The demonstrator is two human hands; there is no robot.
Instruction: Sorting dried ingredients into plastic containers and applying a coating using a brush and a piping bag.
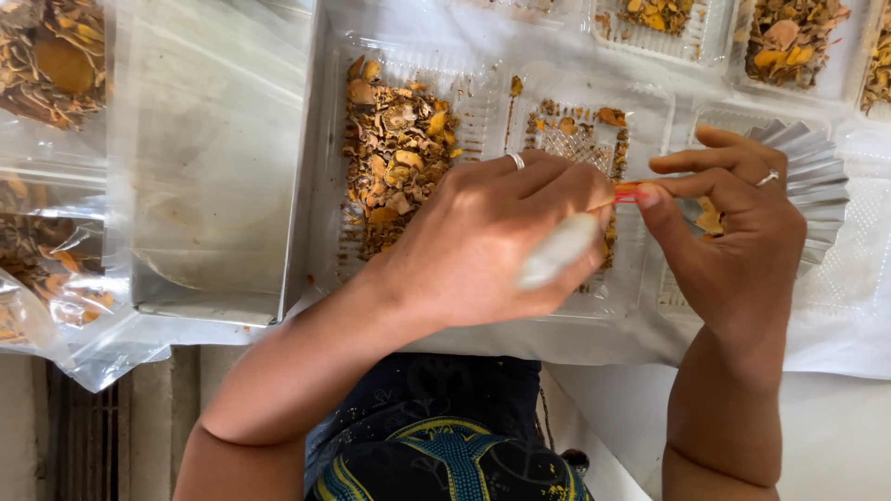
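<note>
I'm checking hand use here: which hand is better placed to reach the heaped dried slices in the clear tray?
Left, probably. The left hand lies right beside the dried slices; the right hand holds a fluted foil cup farther away.

Orange-brown dried slices (399, 158), clear ribbed trays (483, 93), silver pleated cup (817, 176), red-orange strip (626, 192), blue/yellow patterned black fabric (445, 445).

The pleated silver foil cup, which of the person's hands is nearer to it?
Right. The right hand lies over the foil cup, seemingly holding it; the left hand is apart from it, beyond the small red piece both pinch.
</note>
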